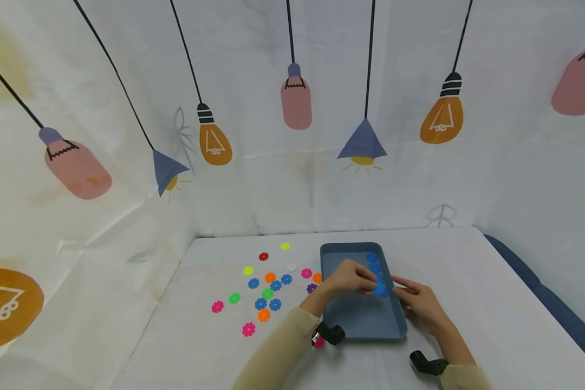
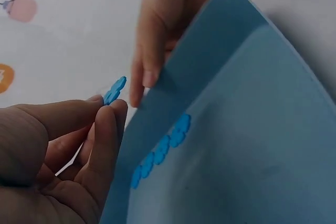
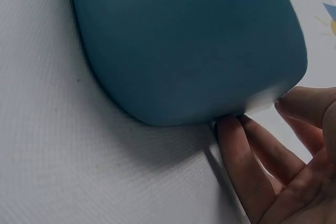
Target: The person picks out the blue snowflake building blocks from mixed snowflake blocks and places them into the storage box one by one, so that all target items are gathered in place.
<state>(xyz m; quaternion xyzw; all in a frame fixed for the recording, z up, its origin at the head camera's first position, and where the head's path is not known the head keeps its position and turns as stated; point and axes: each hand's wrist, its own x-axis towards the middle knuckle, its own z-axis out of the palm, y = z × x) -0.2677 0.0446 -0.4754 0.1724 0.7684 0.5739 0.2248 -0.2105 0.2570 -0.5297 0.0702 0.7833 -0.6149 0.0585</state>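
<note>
A blue-grey tray [image 1: 365,325] lies on the white table. My left hand [image 1: 350,277] reaches over it from the left, thumb and fingertips pinching a blue flower-shaped plastic piece [image 2: 116,90]. Along the tray's right wall, several more blue flower-shaped pieces [image 2: 161,149] run in a line inside, shown in the left wrist view and, partly behind my fingers, in the head view. My right hand [image 1: 421,306] is at the outer side of that wall, its fingertips [image 3: 229,123] touching the tray's edge.
Left of the tray lie scattered flower-shaped pieces: blue, pink [image 1: 217,307], green [image 1: 234,298], orange [image 1: 264,315], yellow [image 1: 248,270], red, white and purple. Another pink piece [image 1: 319,342] shows by my left wrist. A white lamp-patterned cloth [image 1: 253,195] hangs behind the table.
</note>
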